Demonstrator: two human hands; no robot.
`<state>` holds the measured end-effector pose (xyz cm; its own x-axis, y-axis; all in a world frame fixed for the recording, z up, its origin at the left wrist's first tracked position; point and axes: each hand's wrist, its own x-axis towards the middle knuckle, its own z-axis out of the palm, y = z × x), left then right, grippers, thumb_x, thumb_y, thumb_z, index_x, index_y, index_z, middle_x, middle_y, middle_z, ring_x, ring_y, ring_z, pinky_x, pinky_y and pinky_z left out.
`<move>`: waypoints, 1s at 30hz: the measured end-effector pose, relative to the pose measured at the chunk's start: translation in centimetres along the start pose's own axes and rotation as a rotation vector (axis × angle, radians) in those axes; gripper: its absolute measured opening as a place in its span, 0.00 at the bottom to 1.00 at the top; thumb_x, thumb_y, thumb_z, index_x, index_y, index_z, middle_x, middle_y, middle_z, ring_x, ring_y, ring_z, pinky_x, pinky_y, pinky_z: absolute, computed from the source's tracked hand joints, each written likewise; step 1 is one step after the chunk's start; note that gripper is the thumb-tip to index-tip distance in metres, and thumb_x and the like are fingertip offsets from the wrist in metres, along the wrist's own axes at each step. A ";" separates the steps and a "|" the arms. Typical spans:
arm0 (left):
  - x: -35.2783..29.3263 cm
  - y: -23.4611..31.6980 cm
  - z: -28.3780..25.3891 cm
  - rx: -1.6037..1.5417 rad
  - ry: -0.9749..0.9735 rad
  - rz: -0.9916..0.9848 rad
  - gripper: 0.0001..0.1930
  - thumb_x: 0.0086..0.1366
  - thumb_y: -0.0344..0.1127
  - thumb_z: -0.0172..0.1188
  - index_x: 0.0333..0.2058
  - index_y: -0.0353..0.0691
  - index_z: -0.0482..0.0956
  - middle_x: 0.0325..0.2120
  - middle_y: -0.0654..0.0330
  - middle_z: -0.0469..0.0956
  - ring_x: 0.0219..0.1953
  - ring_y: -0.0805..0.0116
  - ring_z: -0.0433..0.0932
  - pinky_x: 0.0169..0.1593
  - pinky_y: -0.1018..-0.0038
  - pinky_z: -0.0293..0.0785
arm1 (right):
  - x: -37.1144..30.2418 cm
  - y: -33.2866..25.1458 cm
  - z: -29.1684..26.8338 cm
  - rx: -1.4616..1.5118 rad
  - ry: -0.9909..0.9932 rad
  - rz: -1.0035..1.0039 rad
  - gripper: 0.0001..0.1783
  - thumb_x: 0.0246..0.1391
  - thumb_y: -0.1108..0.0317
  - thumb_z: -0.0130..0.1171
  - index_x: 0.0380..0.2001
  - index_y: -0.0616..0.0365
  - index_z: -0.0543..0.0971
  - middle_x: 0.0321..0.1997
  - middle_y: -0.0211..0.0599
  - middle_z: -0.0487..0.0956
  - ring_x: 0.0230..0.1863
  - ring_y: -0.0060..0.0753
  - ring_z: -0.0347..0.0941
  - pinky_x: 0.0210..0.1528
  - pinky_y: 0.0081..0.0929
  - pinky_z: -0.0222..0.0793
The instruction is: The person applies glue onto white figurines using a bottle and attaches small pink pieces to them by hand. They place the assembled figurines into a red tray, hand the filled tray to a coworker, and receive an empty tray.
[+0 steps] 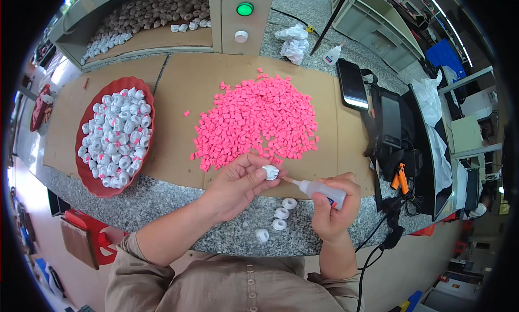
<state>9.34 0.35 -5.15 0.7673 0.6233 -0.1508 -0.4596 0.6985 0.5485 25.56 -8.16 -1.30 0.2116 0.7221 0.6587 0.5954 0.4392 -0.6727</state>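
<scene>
Between the thumb and fingers of my left hand [240,181] is a small white ring-like piece [271,172]. My right hand [338,206] grips a small translucent glue bottle [323,192], tilted so its narrow tip points left, close to the white piece. Whether the tip touches the piece I cannot tell. Several loose white rings [279,224] lie on the granite just below my hands. Beyond them a heap of small pink pieces [254,120] spreads over the cardboard.
At the left, a red scalloped tray [82,169] holds many white rings, some with pink bits. Behind stands a cabinet [216,20] with a green button. A phone [352,85], a second glue bottle [333,55], a black bag [373,133] and orange-handled tool [400,179] lie to the right.
</scene>
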 end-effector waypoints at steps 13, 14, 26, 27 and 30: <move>-0.2 0.6 0.1 -0.064 -0.013 0.012 0.07 0.58 0.30 0.49 0.37 0.41 0.69 0.39 0.55 0.71 0.46 0.62 0.68 0.48 0.73 0.67 | 1.5 0.2 -0.5 0.957 0.317 0.589 0.12 0.46 0.71 0.55 0.32 0.59 0.64 0.29 0.39 0.71 0.25 0.29 0.68 0.27 0.21 0.66; -0.2 0.9 0.0 -0.102 -0.005 0.020 0.08 0.58 0.31 0.50 0.37 0.40 0.68 0.39 0.55 0.71 0.46 0.62 0.68 0.47 0.74 0.68 | 1.6 1.1 -0.9 1.023 0.360 0.708 0.10 0.47 0.72 0.53 0.31 0.58 0.64 0.31 0.39 0.72 0.27 0.30 0.70 0.30 0.25 0.69; 0.1 4.0 -0.7 -0.234 0.084 0.259 0.07 0.58 0.31 0.49 0.36 0.39 0.69 0.36 0.57 0.72 0.34 0.71 0.71 0.39 0.77 0.69 | 1.9 3.7 -1.2 0.580 -0.079 0.983 0.11 0.47 0.72 0.52 0.36 0.63 0.68 0.28 0.36 0.75 0.29 0.24 0.72 0.30 0.16 0.63; 0.1 4.1 -0.8 -0.239 0.081 0.265 0.07 0.58 0.31 0.49 0.36 0.39 0.69 0.36 0.57 0.72 0.34 0.71 0.71 0.39 0.77 0.69 | 2.1 3.4 -1.0 0.574 -0.085 0.979 0.11 0.47 0.72 0.52 0.36 0.63 0.68 0.28 0.36 0.75 0.29 0.24 0.72 0.30 0.16 0.63; 0.2 4.3 -1.0 -0.263 0.096 0.264 0.07 0.58 0.31 0.49 0.36 0.39 0.69 0.35 0.57 0.72 0.33 0.71 0.71 0.38 0.77 0.69 | 2.0 2.7 -0.1 0.594 -0.123 0.964 0.10 0.46 0.72 0.52 0.33 0.63 0.69 0.25 0.34 0.74 0.28 0.22 0.71 0.29 0.14 0.62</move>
<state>7.05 3.81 -3.63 0.5678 0.8149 -0.1161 -0.7442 0.5685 0.3506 27.65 -5.62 -1.79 0.2854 0.9292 -0.2347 -0.2423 -0.1670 -0.9557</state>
